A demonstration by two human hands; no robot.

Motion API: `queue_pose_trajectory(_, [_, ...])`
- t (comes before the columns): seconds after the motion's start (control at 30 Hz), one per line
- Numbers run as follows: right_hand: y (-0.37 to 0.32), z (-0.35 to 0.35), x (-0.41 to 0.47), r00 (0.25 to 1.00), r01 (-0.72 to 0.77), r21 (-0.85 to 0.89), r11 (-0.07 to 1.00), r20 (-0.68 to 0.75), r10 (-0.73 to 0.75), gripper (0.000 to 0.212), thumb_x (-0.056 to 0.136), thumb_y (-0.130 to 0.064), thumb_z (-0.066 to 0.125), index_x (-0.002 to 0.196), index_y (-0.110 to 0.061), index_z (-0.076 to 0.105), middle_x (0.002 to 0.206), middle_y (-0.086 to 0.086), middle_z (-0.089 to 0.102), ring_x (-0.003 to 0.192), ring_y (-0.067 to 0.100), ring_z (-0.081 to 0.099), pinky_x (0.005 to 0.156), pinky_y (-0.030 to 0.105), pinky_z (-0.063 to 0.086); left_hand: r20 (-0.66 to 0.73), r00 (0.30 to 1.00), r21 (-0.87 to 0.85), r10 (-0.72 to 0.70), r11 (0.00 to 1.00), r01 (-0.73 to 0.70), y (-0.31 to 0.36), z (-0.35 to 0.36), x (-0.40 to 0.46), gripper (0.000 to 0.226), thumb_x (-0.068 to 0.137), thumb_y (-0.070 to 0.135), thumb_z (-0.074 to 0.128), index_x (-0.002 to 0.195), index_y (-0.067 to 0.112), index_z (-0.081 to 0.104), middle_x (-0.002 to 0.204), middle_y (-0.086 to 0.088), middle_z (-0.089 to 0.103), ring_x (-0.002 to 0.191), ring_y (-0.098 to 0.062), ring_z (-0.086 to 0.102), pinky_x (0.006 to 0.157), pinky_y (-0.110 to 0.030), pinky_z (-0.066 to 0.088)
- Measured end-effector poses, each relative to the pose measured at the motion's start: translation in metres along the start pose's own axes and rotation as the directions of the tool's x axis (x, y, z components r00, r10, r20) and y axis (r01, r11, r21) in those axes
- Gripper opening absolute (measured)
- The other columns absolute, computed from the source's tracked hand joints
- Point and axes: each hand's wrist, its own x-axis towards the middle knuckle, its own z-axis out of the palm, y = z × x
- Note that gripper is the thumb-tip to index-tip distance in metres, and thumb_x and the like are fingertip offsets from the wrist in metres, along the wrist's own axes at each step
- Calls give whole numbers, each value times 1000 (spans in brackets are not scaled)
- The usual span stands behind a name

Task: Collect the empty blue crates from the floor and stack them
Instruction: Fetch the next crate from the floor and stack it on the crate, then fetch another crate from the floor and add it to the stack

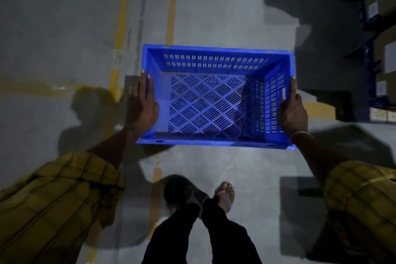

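The blue crate [216, 96] hangs above the grey floor [225, 6] — empty, held by 2 hands. The left hand [142, 103] grips its left rim, and the right hand [292, 109] grips the right wall.

No text, brand or number could be read anywhere. The brown cardboard boxes [383, 90] on the dark blue metal shelving rack [364, 13], right of the blue perforated plastic crate [214, 100], carried pale labels, but these were too small and blurred to make out.
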Motion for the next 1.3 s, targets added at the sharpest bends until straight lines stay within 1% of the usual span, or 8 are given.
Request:
queue_pose_trajectory(0.13, [1, 1, -1, 1000, -20, -12, 1000, 22, 20, 85, 98, -31, 51, 153, -47, -12, 115, 19, 50, 76, 24, 53, 71, 44, 51, 45, 997, -19, 55, 998, -54, -6, 1, -4, 87, 88, 36, 52, 156, 0, 12, 165, -21, -2, 143, -44, 28, 90, -50, 46])
queue_pose_trajectory(0.2, [0, -3, 1, 995, -43, -6, 999, 89, 44, 88, 98, -27, 51, 154, -45, -15, 114, 22, 46, 75, 31, 55, 73, 46, 51, 151, 988, 22, 17, 1000, -21, -4, -9, -3, 95, 85, 47, 60, 156, 4, 15, 165, -20, -6, 146, -44, 22, 94, -54, 45])
queue_pose_trajectory(0.33, [-16, -40, -13, 943, -111, -153, 982, 296, 153, 94, 95, -46, 56, 154, -41, -18, 144, 31, 29, 114, 53, 52, 100, 57, 44, 427, 902, -5, -60, 998, 69, 14, -56, -8, 102, 89, 54, 61, 159, 14, -1, 163, -13, -25, 151, -39, -15, 119, -58, 13])
queue_pose_trajectory(0.43, [-36, -81, -39, 916, -155, -190, 970, 341, 213, 94, 92, -57, 56, 157, -36, -9, 159, 27, 10, 133, 53, 38, 110, 53, 36, 501, 865, -147, -29, 982, 119, 39, -106, -28, 102, 90, 52, 61, 158, 20, -8, 164, -6, -22, 151, -31, -20, 121, -53, 3])
queue_pose_trajectory(0.7, [-69, -205, -159, 954, -209, 64, 976, 230, 190, 90, 86, -62, 63, 158, -31, 17, 161, 19, 13, 139, 46, 34, 111, 54, 34, 436, 885, -375, 162, 927, 15, 128, -236, -110, 101, 92, 45, 64, 158, 28, -10, 166, -1, -16, 153, -22, -12, 123, -48, 7])
queue_pose_trajectory(0.93, [-64, -248, -223, 981, -193, 305, 933, 50, 187, 93, 84, -66, 62, 158, -25, 23, 157, 20, 21, 142, 42, 32, 113, 52, 34, 325, 884, -491, 336, 859, -146, 162, -266, -125, 99, 92, 48, 63, 157, 32, -10, 166, 6, -17, 153, -15, -9, 118, -34, 10])
queue_pose_trajectory(1.13, [-74, -255, -274, 942, -266, 463, 845, -63, 331, 92, 85, -61, 65, 158, -28, 20, 162, 13, 15, 149, 31, 21, 119, 40, 26, 359, 768, -545, 530, 787, -289, 195, -275, -114, 92, 95, 49, 57, 158, 30, -8, 166, 7, -16, 152, -12, -10, 123, -41, 9])
queue_pose_trajectory(1.3, [-94, -244, -339, 843, -396, 581, 711, -76, 532, 95, 83, -69, 62, 158, -30, 20, 165, 7, 14, 152, 24, 15, 122, 42, 20, 425, 631, -595, 649, 726, -345, 216, -285, -113, 94, 92, 58, 55, 157, 33, -8, 166, 8, -14, 152, -11, -10, 123, -44, 7])
